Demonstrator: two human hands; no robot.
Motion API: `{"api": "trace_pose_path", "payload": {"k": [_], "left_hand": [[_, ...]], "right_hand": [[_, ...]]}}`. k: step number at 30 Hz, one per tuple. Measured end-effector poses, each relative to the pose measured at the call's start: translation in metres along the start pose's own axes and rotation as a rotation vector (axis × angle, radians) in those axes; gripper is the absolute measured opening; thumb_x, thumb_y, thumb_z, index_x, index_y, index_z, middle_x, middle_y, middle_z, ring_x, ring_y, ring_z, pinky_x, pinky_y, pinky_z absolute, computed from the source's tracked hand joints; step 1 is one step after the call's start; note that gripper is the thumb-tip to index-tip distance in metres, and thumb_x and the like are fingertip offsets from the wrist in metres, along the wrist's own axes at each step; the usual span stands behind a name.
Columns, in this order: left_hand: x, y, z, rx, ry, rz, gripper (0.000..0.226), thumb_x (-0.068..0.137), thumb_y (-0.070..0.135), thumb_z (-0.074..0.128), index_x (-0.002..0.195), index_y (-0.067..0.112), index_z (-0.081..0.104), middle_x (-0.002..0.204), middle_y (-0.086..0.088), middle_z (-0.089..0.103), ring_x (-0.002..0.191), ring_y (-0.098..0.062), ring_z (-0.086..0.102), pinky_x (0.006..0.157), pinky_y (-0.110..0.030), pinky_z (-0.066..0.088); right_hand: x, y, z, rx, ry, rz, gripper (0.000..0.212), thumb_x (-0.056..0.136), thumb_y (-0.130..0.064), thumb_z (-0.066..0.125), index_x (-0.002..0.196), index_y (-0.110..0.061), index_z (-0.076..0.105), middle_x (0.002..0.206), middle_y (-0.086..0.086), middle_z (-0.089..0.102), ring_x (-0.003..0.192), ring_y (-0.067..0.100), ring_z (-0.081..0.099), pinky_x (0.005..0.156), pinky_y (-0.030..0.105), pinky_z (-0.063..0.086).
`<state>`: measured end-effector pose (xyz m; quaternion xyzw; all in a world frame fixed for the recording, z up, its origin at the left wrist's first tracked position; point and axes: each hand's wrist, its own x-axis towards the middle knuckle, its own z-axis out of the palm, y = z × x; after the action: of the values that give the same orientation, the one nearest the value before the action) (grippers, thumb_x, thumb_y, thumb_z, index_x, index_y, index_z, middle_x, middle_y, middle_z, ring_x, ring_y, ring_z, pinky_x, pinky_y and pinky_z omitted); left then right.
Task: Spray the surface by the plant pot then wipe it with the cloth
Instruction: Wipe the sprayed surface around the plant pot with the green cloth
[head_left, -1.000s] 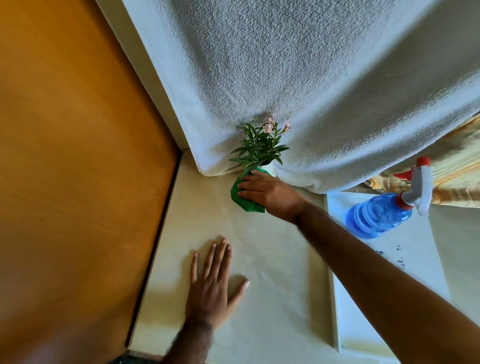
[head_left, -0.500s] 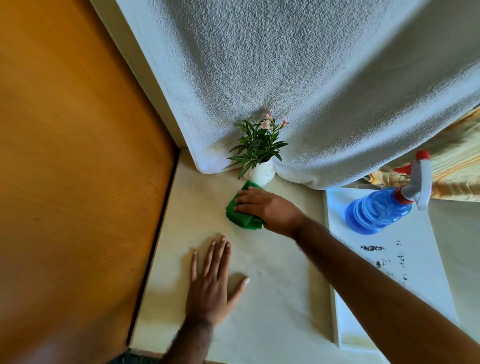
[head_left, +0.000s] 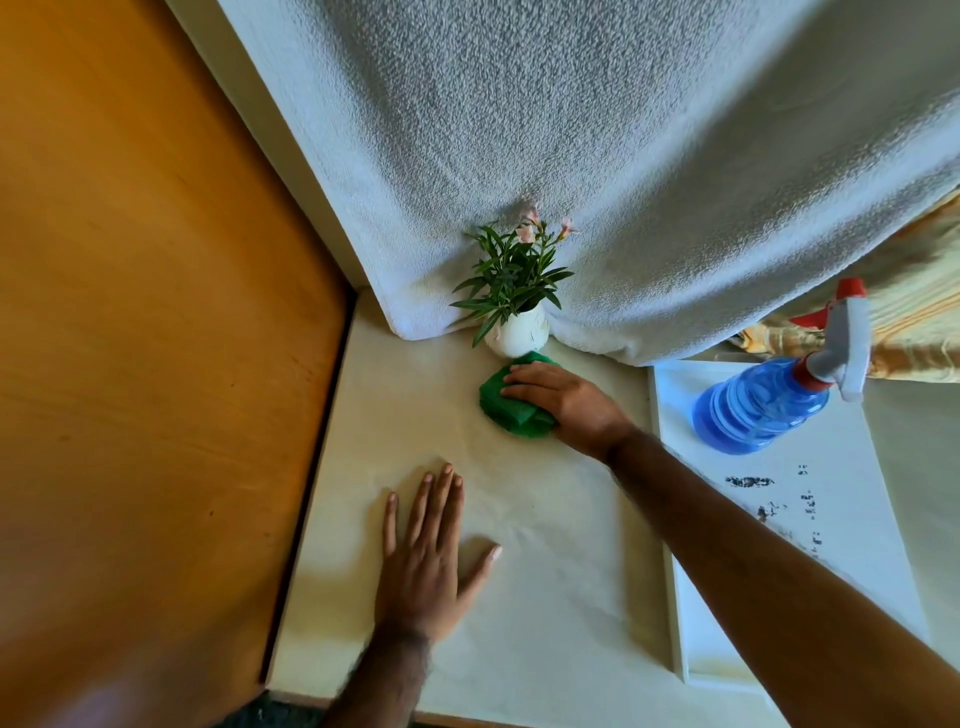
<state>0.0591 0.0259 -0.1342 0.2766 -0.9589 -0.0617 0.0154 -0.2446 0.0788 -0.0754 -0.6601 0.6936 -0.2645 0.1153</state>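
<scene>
Cloth (head_left: 511, 405): green, folded into a thick pad, lying flat on the bench just near of the plant pot, its far corner touching the pot's base; long axis runs from far right to near left.
Right hand (head_left: 563, 400): palm down on the cloth, fingers pointing left across its top; the grip is pressing on the pad with the thumb at its near edge, not closed into a fist.
Left hand (head_left: 423, 564): flat on the bench, fingers spread and pointing far; grip released, nothing in it.
Plant pot (head_left: 519, 332): white, upright, green leaves and small pink flowers, standing against the hanging towel.
Bench (head_left: 545, 545): cream surface, faintly creased.
Spray bottle (head_left: 763, 405): blue, white trigger head with red nozzle at far right, on the white tray well right of the cloth; no label readable.
Tray (head_left: 810, 519): white, right of the bench surface, bearing dark smudged marks that cannot be read as writing.
Towel (head_left: 597, 156): white terry, draped across the far side.
Wooden panel (head_left: 156, 338): orange-brown, along the left.
</scene>
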Motion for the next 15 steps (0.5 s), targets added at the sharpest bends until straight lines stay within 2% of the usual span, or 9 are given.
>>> {"api": "trace_pose_path", "payload": {"k": [2,4,6,7,11,13,15], "left_hand": [[0.001,0.000,0.000,-0.006,-0.001,-0.001,0.095,0.097,0.076,0.039,0.167,0.016,0.019,0.177,-0.003,0.022,0.163,-0.023,0.023,0.125,-0.067,0.031],[0.002,0.000,-0.001,0.001,-0.024,-0.011,0.095,0.097,0.077,0.035,0.167,0.016,0.017,0.177,-0.003,0.021,0.163,-0.023,0.021,0.125,-0.066,0.031],[0.002,-0.001,-0.001,0.004,-0.048,-0.017,0.096,0.096,0.079,0.032,0.168,0.017,0.014,0.178,-0.003,0.019,0.163,-0.024,0.019,0.126,-0.065,0.030],[0.002,-0.002,-0.001,0.001,-0.053,-0.017,0.096,0.096,0.079,0.032,0.168,0.017,0.014,0.178,-0.003,0.018,0.164,-0.024,0.019,0.126,-0.065,0.030],[0.003,-0.002,-0.003,-0.008,-0.076,-0.020,0.096,0.096,0.080,0.028,0.168,0.018,0.012,0.178,-0.004,0.017,0.164,-0.025,0.018,0.127,-0.065,0.028],[0.004,-0.002,-0.005,-0.010,-0.097,-0.023,0.097,0.096,0.081,0.026,0.168,0.018,0.012,0.178,-0.005,0.017,0.163,-0.026,0.018,0.127,-0.066,0.028],[0.004,0.000,-0.009,-0.023,-0.111,-0.026,0.096,0.096,0.080,0.027,0.168,0.017,0.014,0.177,-0.006,0.019,0.163,-0.027,0.021,0.126,-0.066,0.029]], "right_hand": [[-0.005,0.004,-0.003,0.108,-0.017,0.134,0.058,0.075,0.019,0.071,0.129,-0.003,0.069,0.139,0.019,0.063,0.130,0.033,0.059,0.111,0.044,0.045],[0.000,0.006,-0.009,0.149,-0.040,0.204,0.071,0.067,0.023,0.066,0.131,-0.007,0.069,0.141,0.014,0.062,0.130,0.029,0.059,0.112,0.036,0.044],[0.010,0.002,-0.015,0.135,-0.092,0.256,0.073,0.067,0.022,0.060,0.132,-0.011,0.068,0.141,0.011,0.063,0.129,0.028,0.060,0.109,0.028,0.041],[0.015,-0.002,-0.020,0.113,-0.132,0.286,0.072,0.071,0.020,0.058,0.134,-0.014,0.067,0.140,0.009,0.064,0.127,0.028,0.061,0.106,0.027,0.042],[0.017,-0.023,-0.040,-0.010,-0.312,0.300,0.064,0.082,0.010,0.053,0.136,-0.022,0.064,0.133,0.005,0.069,0.120,0.027,0.062,0.097,0.039,0.051],[0.001,-0.038,-0.051,-0.033,-0.281,0.287,0.063,0.081,0.011,0.055,0.135,-0.020,0.064,0.132,0.003,0.069,0.119,0.026,0.062,0.096,0.037,0.051],[-0.030,-0.053,-0.061,-0.043,-0.138,0.267,0.066,0.076,0.014,0.061,0.135,-0.014,0.065,0.135,0.006,0.067,0.122,0.027,0.062,0.100,0.034,0.049]]}}
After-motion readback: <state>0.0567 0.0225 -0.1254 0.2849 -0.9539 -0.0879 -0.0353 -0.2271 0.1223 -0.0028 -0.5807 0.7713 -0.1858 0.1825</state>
